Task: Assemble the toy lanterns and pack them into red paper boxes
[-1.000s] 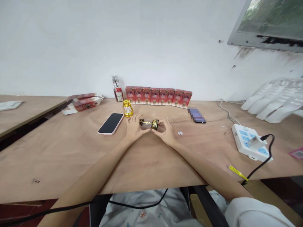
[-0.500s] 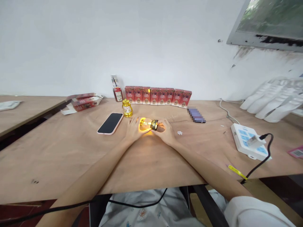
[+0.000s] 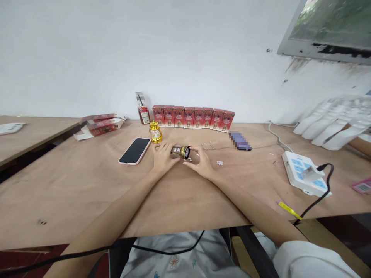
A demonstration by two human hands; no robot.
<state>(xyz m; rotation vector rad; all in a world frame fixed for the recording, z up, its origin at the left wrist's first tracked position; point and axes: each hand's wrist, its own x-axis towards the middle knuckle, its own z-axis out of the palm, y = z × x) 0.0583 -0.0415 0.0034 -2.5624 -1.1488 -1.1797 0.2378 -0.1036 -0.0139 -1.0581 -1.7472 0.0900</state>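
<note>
My left hand (image 3: pixel 162 156) is closed around a small bronze-coloured toy lantern (image 3: pixel 183 152), tipped on its side with its base towards the right. The lantern is unlit, and my fingers hide its top end. My right hand (image 3: pixel 202 163) is curved beside the base, thumb and fingers apart, with nothing between them; whether a fingertip touches the rim I cannot tell. Small white bits (image 3: pixel 190 159) lie by the base. A gold toy lantern (image 3: pixel 155 132) stands upright behind my left hand. Left of that hand lies a phone (image 3: pixel 135 151) in a pink case.
Several red boxes (image 3: pixel 189 117) line the wall, beside a bottle (image 3: pixel 144 114). An opened red carton (image 3: pixel 104 125) lies left. Rightward are white paper scraps (image 3: pixel 219 163), a blurred bluish phone-like item (image 3: pixel 240 141), a power strip (image 3: pixel 301 173) with cables, and white wrapped items (image 3: pixel 333 123).
The bronze lantern's yellow light has gone out. My right fingers have opened from its base, and small white bits now show beside it. Part of another person's arm appears at the far right.
</note>
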